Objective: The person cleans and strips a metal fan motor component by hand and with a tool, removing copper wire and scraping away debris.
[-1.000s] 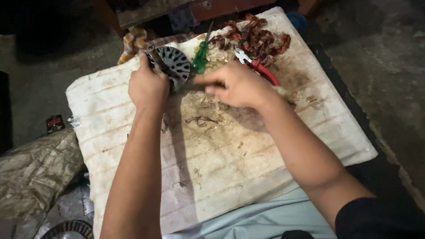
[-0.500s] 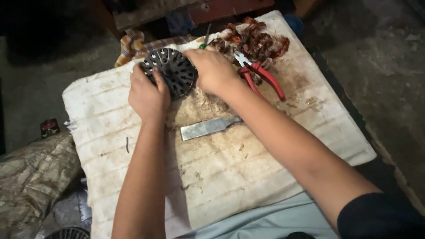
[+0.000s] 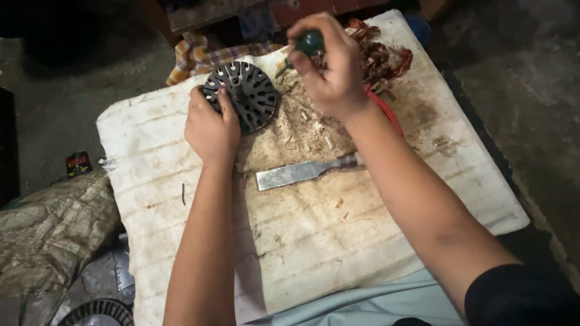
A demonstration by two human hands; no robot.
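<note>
White cloth [image 3: 314, 241] covered the work spot. At its 12 o'clock edge the left hand [image 3: 208, 127] gripped a round, dark, slotted metal disc [image 3: 248, 99]. At the disc's 3 o'clock the right hand [image 3: 329, 69] squeezed a green tool handle [image 3: 309, 42].

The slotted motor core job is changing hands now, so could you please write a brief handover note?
Left hand: steadies the slotted motor core on the white board.
Right hand: closed on a green-handled tool above the core.
Chisel lies free mid-board; copper wire pile at the far edge.
Done: the visible slots look empty, scraps litter the board.
Left: cannot tell how many slots remain.
</note>
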